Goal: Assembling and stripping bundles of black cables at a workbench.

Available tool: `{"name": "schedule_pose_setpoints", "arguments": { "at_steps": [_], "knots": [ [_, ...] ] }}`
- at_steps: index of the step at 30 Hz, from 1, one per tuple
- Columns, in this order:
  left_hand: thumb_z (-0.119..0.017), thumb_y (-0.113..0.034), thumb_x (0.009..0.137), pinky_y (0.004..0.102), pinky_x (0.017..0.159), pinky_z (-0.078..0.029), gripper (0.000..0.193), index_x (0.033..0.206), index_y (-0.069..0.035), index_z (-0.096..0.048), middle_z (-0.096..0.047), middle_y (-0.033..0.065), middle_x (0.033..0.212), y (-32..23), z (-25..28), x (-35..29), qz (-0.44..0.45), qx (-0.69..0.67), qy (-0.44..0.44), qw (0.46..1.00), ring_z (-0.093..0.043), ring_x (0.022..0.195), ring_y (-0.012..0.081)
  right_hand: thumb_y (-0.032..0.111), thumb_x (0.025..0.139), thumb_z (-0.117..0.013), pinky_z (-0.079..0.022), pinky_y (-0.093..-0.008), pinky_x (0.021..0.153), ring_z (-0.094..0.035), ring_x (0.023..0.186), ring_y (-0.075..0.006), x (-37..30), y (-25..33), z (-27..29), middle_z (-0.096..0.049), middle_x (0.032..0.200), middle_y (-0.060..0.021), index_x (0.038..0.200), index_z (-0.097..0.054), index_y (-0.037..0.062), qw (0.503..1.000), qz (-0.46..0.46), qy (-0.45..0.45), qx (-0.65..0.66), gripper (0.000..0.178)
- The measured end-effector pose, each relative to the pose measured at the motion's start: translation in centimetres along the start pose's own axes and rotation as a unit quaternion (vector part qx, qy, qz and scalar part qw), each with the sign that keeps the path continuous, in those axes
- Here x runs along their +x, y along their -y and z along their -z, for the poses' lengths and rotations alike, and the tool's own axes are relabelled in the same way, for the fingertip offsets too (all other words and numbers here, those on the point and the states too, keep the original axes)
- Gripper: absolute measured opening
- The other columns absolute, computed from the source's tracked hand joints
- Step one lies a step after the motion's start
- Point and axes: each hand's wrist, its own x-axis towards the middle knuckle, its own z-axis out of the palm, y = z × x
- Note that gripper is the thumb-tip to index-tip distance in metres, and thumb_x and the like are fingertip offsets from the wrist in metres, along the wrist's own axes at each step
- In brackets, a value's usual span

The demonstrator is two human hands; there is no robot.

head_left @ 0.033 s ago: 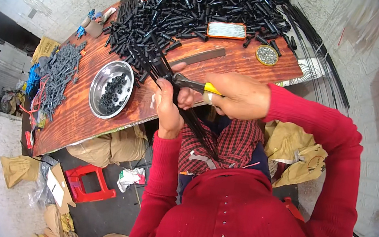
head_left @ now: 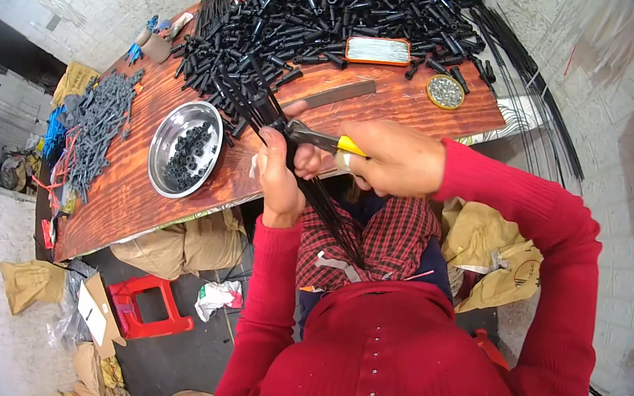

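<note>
My left hand (head_left: 280, 180) is wrapped round a bundle of thin black rods (head_left: 334, 221), which looks like an umbrella frame. The bundle slants from above the table edge down towards my lap. In my right hand (head_left: 396, 159) is a pair of pliers (head_left: 318, 137) with a yellow-and-dark handle. The metal jaws meet the bundle near a dark collar, just above my left fingers. What exactly the jaws pinch is too small to make out. Left of my hands, a shiny metal bowl (head_left: 163, 144) holds small black ring-like parts (head_left: 191, 154).
Black tubular parts (head_left: 336, 12) are heaped across the table's back. Nearer lie a flat bar (head_left: 341, 93), an orange-rimmed tray of thin pins (head_left: 378, 50) and a round tin of small metal bits (head_left: 445, 92). Grey parts (head_left: 102, 125) pile up left; a red stool (head_left: 149, 308) stands below.
My right hand and the pliers have shifted very slightly left. My left hand keeps its hold on the rods.
</note>
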Motion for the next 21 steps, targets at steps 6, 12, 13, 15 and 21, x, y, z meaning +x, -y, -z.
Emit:
{"name": "schedule_pose_setpoints", "arguments": {
  "at_steps": [6,12,13,15,21],
  "knots": [
    [-0.044,-0.058,0.094,0.0211,0.045,-0.025,0.068,0.136,-0.006,-0.038,-0.03,-0.0035,0.062,-0.2,4.5,-0.8,-0.044,-0.056,0.005,0.997,-0.031,0.051,0.0069,0.022,0.095,-0.05,-0.047,-0.0253,0.051,-0.058,0.058,-0.0093,0.3,-4.8,-2.0,-0.059,0.073,-0.0035,0.107,-0.054,0.0056,0.989,-0.021,-0.044,0.138,0.02],
    [-0.049,-0.059,0.089,0.0221,0.045,-0.026,0.062,0.118,-0.005,-0.055,-0.03,-0.0037,0.061,-0.9,6.6,-2.9,-0.072,-0.113,0.016,0.991,-0.029,0.05,0.008,0.033,0.084,-0.066,-0.049,-0.048,0.067,-0.064,0.076,-0.0377,4.1,-15.0,-4.2,-0.065,0.083,-0.0176,0.1,-0.057,0.0089,0.942,-0.031,-0.222,-0.249,0.031],
    [-0.05,-0.059,0.089,0.0223,0.045,-0.027,0.062,0.117,-0.005,-0.055,-0.03,-0.0035,0.061,-0.9,6.5,-3.2,-0.064,-0.114,0.004,0.991,-0.03,0.051,0.0082,0.034,0.083,-0.067,-0.049,-0.0479,0.067,-0.064,0.076,-0.0373,4.2,-15.0,-4.1,-0.065,0.082,-0.0169,0.101,-0.057,0.0094,0.936,-0.029,-0.238,-0.259,0.032],
    [-0.053,-0.058,0.088,0.0235,0.046,-0.028,0.06,0.114,-0.003,-0.055,-0.032,-0.003,0.062,-0.2,6.7,-4.0,-0.041,-0.104,-0.023,0.993,-0.032,0.052,0.0091,0.034,0.079,-0.07,-0.049,-0.0476,0.07,-0.064,0.082,-0.036,4.8,-15.9,-4.0,-0.065,0.088,-0.0153,0.105,-0.057,0.0101,0.92,-0.045,-0.258,-0.293,0.038],
    [-0.049,-0.055,0.093,0.023,0.047,-0.023,0.044,0.096,-0.011,-0.054,-0.028,-0.0048,0.062,-0.2,6.1,-6.0,-0.042,-0.025,-0.099,0.994,-0.028,0.052,0.0073,0.016,0.079,-0.069,-0.048,-0.0426,0.078,-0.059,0.095,-0.0304,4.3,-17.1,-5.9,-0.063,0.097,-0.0087,0.106,-0.06,0.0105,0.839,0.043,-0.4,-0.366,0.029]
  ]
}}
